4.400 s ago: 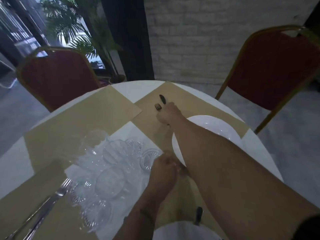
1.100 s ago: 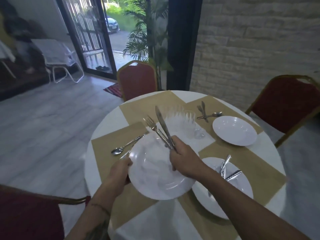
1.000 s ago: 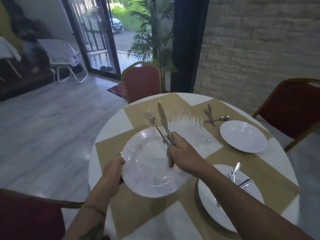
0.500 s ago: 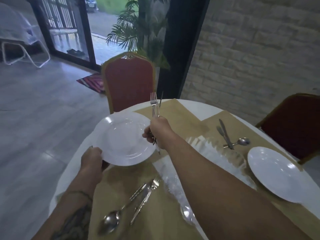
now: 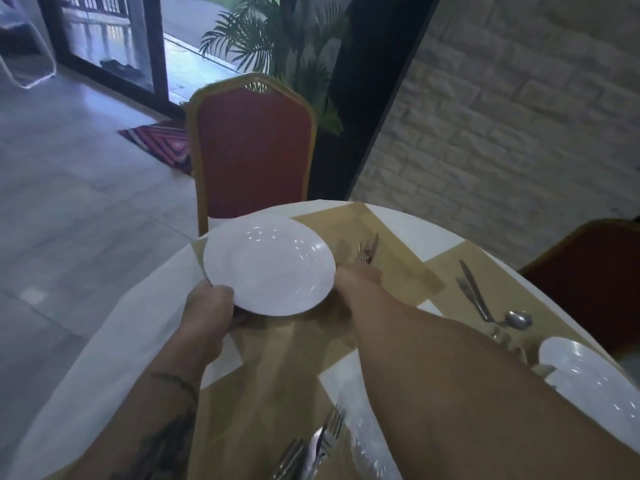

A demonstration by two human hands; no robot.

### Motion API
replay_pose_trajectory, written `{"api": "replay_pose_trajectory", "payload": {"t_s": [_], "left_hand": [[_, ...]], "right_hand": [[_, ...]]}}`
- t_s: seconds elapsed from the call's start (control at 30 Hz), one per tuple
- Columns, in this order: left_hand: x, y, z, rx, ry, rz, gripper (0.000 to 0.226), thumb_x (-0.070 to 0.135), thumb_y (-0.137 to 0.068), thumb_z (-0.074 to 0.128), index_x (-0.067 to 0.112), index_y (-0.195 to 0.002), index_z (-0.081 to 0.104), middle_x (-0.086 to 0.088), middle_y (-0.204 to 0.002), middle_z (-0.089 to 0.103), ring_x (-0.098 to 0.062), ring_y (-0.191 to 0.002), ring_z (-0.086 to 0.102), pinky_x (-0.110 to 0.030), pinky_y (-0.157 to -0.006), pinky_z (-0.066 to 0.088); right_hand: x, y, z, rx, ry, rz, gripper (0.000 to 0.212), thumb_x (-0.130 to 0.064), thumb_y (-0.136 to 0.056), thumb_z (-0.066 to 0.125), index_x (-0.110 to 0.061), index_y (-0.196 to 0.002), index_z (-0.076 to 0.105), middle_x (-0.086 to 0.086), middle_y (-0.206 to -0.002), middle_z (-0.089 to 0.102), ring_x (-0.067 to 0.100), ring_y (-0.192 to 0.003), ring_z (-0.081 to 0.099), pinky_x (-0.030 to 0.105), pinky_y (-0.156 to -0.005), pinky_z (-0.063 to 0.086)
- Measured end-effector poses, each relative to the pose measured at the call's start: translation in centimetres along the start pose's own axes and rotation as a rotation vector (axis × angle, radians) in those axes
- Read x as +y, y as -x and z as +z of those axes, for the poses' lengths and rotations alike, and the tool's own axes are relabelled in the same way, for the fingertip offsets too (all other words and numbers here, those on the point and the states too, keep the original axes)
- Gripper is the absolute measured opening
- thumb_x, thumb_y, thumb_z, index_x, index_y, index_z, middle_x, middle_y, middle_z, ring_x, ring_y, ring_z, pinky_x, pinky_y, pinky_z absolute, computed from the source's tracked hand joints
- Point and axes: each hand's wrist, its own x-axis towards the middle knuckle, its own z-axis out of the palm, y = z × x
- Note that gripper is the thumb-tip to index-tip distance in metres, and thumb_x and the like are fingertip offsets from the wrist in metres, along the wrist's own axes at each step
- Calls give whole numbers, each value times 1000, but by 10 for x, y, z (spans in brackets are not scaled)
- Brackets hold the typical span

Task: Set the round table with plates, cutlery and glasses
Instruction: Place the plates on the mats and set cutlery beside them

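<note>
My left hand (image 5: 207, 308) grips the near rim of a white plate (image 5: 268, 265), held just above the tan placemat (image 5: 398, 268) at the table's far side. My right hand (image 5: 356, 277) reaches past the plate's right edge and holds a fork and knife (image 5: 367, 250), their tips low over the same placemat. The round table (image 5: 114, 355) has a white cloth. Another white plate (image 5: 588, 382) lies at the right, with a knife, fork and spoon (image 5: 485, 303) beside it.
A red chair with a gold frame (image 5: 251, 154) stands right behind the far place setting. Another red chair (image 5: 588, 278) is at the right. More cutlery (image 5: 311, 448) and clear plastic-wrapped glasses (image 5: 363, 441) lie near me. A potted palm (image 5: 277, 46) stands behind.
Both hands have moved forward to the far placemat. The plate has dropped lower toward the table. The fork and knife, upright before, now point down over the placemat to the plate's right.
</note>
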Motion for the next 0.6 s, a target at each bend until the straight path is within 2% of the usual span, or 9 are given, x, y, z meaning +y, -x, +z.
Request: {"api": "replay_pose_trajectory", "payload": {"t_s": [0.07, 0.13, 0.23, 0.27, 0.33, 0.4, 0.43, 0.5, 0.6], "left_hand": [[2, -3, -2, -8, -111, 13, 34, 1, -83, 46, 18, -111, 54, -7, -102, 62, -40, -101, 61, -56, -89, 55], [6, -5, -3, -20, -234, 11, 42, 3, -72, 51, 5, -114, 59, -10, -102, 65, -37, -97, 63, -54, -90, 55], [9, -2, 2, -39, -407, -6, 40, 1, -87, 54, -9, -126, 53, -15, -105, 57, -31, -92, 58, -48, -89, 55], [9, -1, 4, -50, -432, -23, 39, 1, -89, 53, -10, -127, 52, -18, -107, 57, -32, -94, 59, -46, -88, 55], [9, 4, 3, -71, -439, -63, 37, 4, -81, 59, -8, -116, 61, -22, -109, 66, -37, -96, 66, -43, -80, 56], [12, 19, -1, -53, -504, -53, 26, 12, -70, 64, 1, -93, 71, -22, -94, 72, -39, -85, 69, -42, -68, 57], [12, 26, -3, -31, -542, -29, 23, 16, -69, 66, 4, -87, 72, -19, -85, 72, -37, -80, 70, -42, -66, 57], [19, 47, -4, 18, -578, 28, 28, 22, -68, 66, 6, -91, 71, -14, -79, 70, -34, -75, 68, -39, -60, 55], [37, 91, 8, 38, -539, 95, 41, 15, -74, 63, 9, -114, 60, -13, -98, 65, -30, -84, 65, -35, -65, 54]], "right_hand": [[-4, 0, 2, -8, 2, 31, 67, -24, -89, 63, -4, -144, 30, 10, -129, 52, 29, -102, 58, 34, -81, 45], [-8, -1, 6, 32, 47, 52, 71, -20, -88, 62, -6, -146, 24, 15, -131, 49, 30, -97, 52, 37, -80, 41], [-16, 2, 4, 88, 150, 14, 81, -21, -82, 68, -15, -149, 21, 18, -141, 38, 36, -122, 46, 45, -102, 40], [-21, 6, 2, 118, 133, 23, 86, -20, -80, 71, -18, -149, 20, 17, -142, 38, 36, -124, 44, 46, -103, 39], [-32, 13, -5, 120, 149, -25, 89, -20, -80, 70, -18, -152, 18, 16, -145, 36, 35, -129, 42, 45, -102, 40], [-46, 27, -19, 37, 214, -161, 87, -26, -84, 60, -17, -156, 12, 14, -153, 29, 35, -136, 36, 43, -106, 37], [-54, 34, -25, 5, 249, -236, 85, -28, -84, 55, -17, -157, 12, 14, -154, 29, 36, -137, 35, 44, -108, 38], [-66, 53, -48, -35, 266, -348, 77, -24, -83, 50, -15, -154, 23, 13, -151, 37, 36, -132, 43, 46, -103, 43], [-71, 88, -104, -221, 197, -493, 48, -17, -90, 47, -11, -137, 44, 9, -126, 54, 26, -105, 56, 39, -80, 50]]}}
